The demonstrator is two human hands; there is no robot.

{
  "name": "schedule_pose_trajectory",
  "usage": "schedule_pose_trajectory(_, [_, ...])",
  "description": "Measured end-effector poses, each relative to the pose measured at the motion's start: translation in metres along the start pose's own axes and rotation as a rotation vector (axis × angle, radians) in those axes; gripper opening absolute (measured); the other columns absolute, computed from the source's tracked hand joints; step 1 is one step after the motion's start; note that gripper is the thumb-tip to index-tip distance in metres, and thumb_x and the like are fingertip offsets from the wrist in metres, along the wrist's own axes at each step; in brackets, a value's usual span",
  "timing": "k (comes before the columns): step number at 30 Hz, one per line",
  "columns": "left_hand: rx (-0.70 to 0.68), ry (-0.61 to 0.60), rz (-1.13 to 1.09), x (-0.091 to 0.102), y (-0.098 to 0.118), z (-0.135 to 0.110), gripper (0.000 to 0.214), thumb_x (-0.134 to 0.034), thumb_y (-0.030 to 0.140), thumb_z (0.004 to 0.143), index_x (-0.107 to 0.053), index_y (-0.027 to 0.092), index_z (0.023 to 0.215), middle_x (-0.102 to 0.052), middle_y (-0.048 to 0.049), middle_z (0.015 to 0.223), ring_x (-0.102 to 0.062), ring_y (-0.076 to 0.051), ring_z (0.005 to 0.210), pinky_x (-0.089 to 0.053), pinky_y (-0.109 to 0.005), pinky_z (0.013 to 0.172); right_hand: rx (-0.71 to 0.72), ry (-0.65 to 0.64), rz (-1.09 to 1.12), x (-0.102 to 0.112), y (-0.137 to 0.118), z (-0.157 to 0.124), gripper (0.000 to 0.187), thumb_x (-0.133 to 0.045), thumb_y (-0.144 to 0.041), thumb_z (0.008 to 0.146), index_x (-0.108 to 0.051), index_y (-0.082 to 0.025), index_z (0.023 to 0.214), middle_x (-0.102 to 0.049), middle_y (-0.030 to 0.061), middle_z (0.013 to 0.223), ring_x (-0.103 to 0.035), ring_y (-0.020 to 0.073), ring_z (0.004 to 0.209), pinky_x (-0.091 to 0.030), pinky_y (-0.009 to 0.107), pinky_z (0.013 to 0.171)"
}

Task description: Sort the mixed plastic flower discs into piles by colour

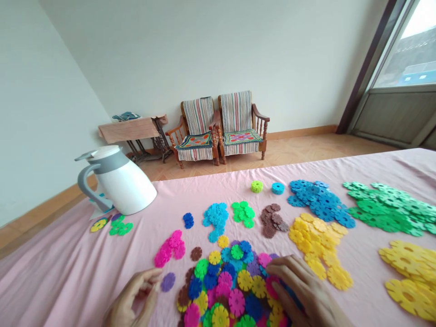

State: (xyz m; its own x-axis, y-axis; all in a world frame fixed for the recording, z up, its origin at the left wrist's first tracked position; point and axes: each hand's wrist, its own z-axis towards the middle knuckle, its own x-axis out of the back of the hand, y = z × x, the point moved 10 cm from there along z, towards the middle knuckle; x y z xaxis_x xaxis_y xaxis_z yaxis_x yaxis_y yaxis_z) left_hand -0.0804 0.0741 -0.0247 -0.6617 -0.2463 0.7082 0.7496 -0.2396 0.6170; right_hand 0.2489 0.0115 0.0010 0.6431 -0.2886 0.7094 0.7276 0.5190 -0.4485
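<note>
A mixed pile of slotted plastic snowflake discs (236,301) lies in front of me. My left hand (134,297) is left of the pile with its fingers curved and apart, beside a single purple disc (168,282). My right hand (303,288) reaches over the pile's right side, its thumb and fingers closing around a pink disc (272,287); part of the grip is hidden. Around the pile are sorted groups: pink discs (170,249), light-blue discs (215,220), bright-green discs (243,213), brown discs (272,221) and yellow discs (315,240).
A white jug (126,184) stands at the left on the pink cloth (136,245). Large blue discs (318,200), green discs (384,206) and big yellow discs (410,272) lie at the right. Two wooden armchairs (238,122) stand beyond the table.
</note>
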Motion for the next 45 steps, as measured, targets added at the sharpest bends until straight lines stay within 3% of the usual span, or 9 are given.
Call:
schedule_pose_trajectory(6, [-0.293,0.036,0.026,0.004,0.06,-0.014,0.012,-0.053,0.026,0.085,-0.06,0.022,0.093,-0.065,-0.002,0.084,-0.064,-0.014,0.074,-0.053,-0.02,0.067,-0.164,-0.116,0.03,-0.016,0.019,-0.01,0.022,-0.045,-0.026,0.092,-0.054,-0.024,0.112,-0.061,0.0068,0.105,-0.057,0.0192,0.097,-0.051,0.035,0.084])
schedule_pose_trajectory(12, [-0.492,-0.127,-0.06,-0.017,0.106,-0.038,0.016,-0.049,0.012,0.086,-0.06,0.021,0.092,-0.063,-0.0023,0.08,-0.062,-0.012,0.073,-0.05,-0.019,0.065,-0.12,-0.149,0.014,-0.018,0.006,-0.007,0.022,-0.041,-0.025,0.093,-0.058,-0.023,0.107,-0.061,0.0072,0.103,-0.057,0.0198,0.095,-0.05,0.037,0.083])
schedule_pose_trajectory(18, [-0.468,-0.245,-0.132,-0.028,0.112,-0.049,0.019,-0.044,0.013,0.089,-0.062,0.02,0.089,-0.063,-0.0032,0.082,-0.062,-0.013,0.076,-0.049,-0.022,0.068,-0.03,-0.128,0.025,-0.011,-0.015,-0.009,0.026,-0.037,-0.025,0.094,-0.061,-0.021,0.103,-0.063,0.0094,0.1,-0.058,0.0193,0.093,-0.05,0.036,0.082])
schedule_pose_trajectory(21, [-0.411,-0.264,-0.123,-0.028,0.11,-0.047,0.019,-0.044,0.015,0.089,-0.062,0.02,0.09,-0.063,-0.0028,0.082,-0.06,-0.013,0.073,-0.048,-0.022,0.065,-0.082,-0.069,0.007,-0.001,-0.009,-0.013,0.025,-0.037,-0.026,0.094,-0.06,-0.02,0.103,-0.064,0.0087,0.101,-0.059,0.0187,0.095,-0.049,0.035,0.084])
schedule_pose_trajectory(28, [-0.297,-0.175,-0.126,0.0,0.097,-0.022,0.018,-0.046,0.015,0.084,-0.062,0.018,0.091,-0.065,-0.0036,0.086,-0.059,-0.013,0.074,-0.047,-0.023,0.067,-0.218,0.081,-0.114,0.017,0.018,-0.023,0.025,-0.038,-0.03,0.092,-0.061,-0.019,0.093,-0.065,0.0057,0.089,-0.062,0.018,0.082,-0.05,0.032,0.074])
schedule_pose_trajectory(31, [-0.271,-0.274,-0.084,0.004,0.093,-0.017,0.022,-0.046,0.013,0.08,-0.064,0.018,0.091,-0.066,-0.0034,0.09,-0.059,-0.013,0.073,-0.046,-0.023,0.066,-0.176,0.079,-0.122,0.015,0.015,-0.022,0.023,-0.039,-0.029,0.092,-0.06,-0.02,0.093,-0.065,0.0056,0.091,-0.062,0.0182,0.084,-0.049,0.031,0.075])
schedule_pose_trajectory(34, [-0.263,-0.409,-0.025,0.001,0.093,-0.019,0.02,-0.046,0.015,0.079,-0.065,0.019,0.086,-0.065,-0.002,0.085,-0.058,-0.012,0.068,-0.045,-0.022,0.061,-0.169,0.067,-0.124,0.012,0.016,-0.023,0.024,-0.039,-0.03,0.091,-0.061,-0.021,0.094,-0.065,0.0055,0.092,-0.063,0.0186,0.086,-0.049,0.032,0.077])
schedule_pose_trajectory(38, [-0.275,-0.466,0.043,-0.003,0.102,-0.017,0.022,-0.046,0.01,0.076,-0.065,0.019,0.083,-0.064,-0.0005,0.079,-0.056,-0.013,0.067,-0.042,-0.022,0.06,-0.177,0.071,-0.1,0.01,0.02,-0.024,0.025,-0.04,-0.032,0.091,-0.062,-0.021,0.093,-0.066,0.0047,0.091,-0.063,0.0179,0.085,-0.051,0.031,0.075])
schedule_pose_trajectory(45, [-0.329,-0.591,0.05,-0.035,0.123,-0.025,0.021,-0.052,0.01,0.071,-0.064,0.02,0.085,-0.057,-0.0012,0.082,-0.054,-0.013,0.068,-0.042,-0.023,0.063,-0.2,0.048,-0.051,0.008,0.022,-0.025,0.026,-0.04,-0.035,0.091,-0.063,-0.022,0.09,-0.066,0.0038,0.087,-0.064,0.018,0.082,-0.051,0.03,0.072])
